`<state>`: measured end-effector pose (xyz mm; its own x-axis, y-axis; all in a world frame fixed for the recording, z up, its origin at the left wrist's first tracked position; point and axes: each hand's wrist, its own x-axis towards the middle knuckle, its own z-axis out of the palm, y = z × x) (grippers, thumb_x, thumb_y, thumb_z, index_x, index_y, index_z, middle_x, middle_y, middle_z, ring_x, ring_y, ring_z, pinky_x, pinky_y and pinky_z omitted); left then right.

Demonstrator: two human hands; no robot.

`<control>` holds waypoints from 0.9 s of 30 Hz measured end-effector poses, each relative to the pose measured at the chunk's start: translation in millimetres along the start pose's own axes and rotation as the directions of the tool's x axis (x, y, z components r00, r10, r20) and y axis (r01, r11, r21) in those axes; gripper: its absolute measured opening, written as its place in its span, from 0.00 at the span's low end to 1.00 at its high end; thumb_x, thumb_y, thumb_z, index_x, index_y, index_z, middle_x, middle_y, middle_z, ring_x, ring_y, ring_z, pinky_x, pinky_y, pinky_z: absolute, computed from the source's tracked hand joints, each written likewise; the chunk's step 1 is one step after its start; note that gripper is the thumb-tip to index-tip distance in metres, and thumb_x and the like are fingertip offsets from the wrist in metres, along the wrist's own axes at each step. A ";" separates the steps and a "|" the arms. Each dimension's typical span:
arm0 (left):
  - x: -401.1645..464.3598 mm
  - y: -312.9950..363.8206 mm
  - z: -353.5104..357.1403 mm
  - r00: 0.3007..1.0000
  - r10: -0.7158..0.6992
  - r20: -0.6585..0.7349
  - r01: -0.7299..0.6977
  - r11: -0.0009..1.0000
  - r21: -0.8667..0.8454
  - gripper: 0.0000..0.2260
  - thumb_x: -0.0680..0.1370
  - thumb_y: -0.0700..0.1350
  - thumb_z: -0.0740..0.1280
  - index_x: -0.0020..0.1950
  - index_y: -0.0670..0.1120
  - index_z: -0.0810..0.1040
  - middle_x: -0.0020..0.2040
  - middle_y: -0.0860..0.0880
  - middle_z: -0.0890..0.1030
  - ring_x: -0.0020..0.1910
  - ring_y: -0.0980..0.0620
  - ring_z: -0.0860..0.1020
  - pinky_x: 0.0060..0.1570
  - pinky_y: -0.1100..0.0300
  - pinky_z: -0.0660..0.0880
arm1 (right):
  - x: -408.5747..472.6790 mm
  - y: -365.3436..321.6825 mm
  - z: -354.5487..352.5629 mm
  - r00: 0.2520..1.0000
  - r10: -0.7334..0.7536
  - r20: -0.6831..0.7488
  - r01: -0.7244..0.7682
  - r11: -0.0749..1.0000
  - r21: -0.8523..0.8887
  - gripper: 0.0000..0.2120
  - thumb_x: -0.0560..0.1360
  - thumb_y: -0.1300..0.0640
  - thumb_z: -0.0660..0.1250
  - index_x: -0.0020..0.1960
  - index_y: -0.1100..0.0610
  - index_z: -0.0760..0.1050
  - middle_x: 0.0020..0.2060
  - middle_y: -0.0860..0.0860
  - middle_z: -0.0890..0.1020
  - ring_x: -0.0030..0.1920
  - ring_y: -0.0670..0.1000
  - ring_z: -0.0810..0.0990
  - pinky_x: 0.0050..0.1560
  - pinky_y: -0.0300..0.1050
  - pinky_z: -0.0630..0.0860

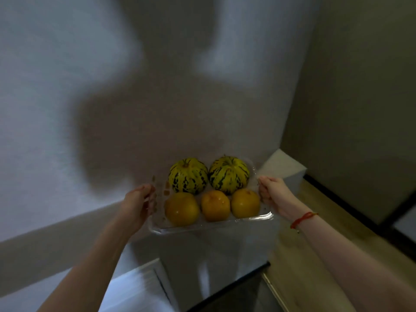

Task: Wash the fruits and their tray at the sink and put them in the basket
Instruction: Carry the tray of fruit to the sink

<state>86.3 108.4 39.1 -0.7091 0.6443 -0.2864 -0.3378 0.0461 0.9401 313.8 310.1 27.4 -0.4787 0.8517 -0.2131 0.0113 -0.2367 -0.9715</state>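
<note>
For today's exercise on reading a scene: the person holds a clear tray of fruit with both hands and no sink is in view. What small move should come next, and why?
Probably keep the clear tray level and carry it on toward the sink. The left hand and right hand each grip one end, and two striped melons and three orange fruits sit loose in it, so a tilt could roll them out.

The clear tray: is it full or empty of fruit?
Full: the clear tray holds two striped melons and three orange fruits, filling both rows.
</note>
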 end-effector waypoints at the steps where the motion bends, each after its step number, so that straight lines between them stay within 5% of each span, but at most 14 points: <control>1: 0.4 2.5 15.6 0.999 -0.001 0.036 0.001 1.000 0.009 0.15 0.82 0.37 0.51 0.36 0.44 0.66 0.20 0.53 0.65 0.16 0.58 0.62 0.17 0.71 0.58 | -5.0 -5.8 -14.3 0.999 -0.012 -0.034 0.012 1.000 0.003 0.19 0.81 0.62 0.53 0.31 0.56 0.61 0.15 0.45 0.63 0.16 0.42 0.60 0.16 0.32 0.56; 13: 9.5 2.8 227.8 0.877 -0.057 0.477 -0.009 0.991 0.134 0.16 0.81 0.37 0.50 0.34 0.43 0.66 0.18 0.54 0.65 0.15 0.59 0.62 0.15 0.72 0.59 | -62.9 -59.0 -197.5 0.898 -0.054 -0.436 0.083 0.995 0.048 0.18 0.80 0.61 0.56 0.32 0.59 0.68 0.20 0.48 0.66 0.16 0.42 0.63 0.17 0.33 0.59; 27: -19.7 -61.6 531.1 0.678 -0.175 0.714 -0.005 0.970 0.242 0.14 0.80 0.38 0.54 0.34 0.43 0.68 0.16 0.54 0.66 0.13 0.60 0.62 0.14 0.73 0.58 | -96.3 -84.7 -446.5 0.694 -0.062 -0.717 0.201 0.973 0.110 0.19 0.80 0.64 0.54 0.31 0.58 0.63 0.20 0.49 0.61 0.16 0.43 0.58 0.17 0.32 0.55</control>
<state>449.7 498.3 85.1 0.0195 0.9738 -0.2266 -0.1743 0.2265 0.9583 751.0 456.8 83.9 0.2964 0.9413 -0.1615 -0.1816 -0.1105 -0.9772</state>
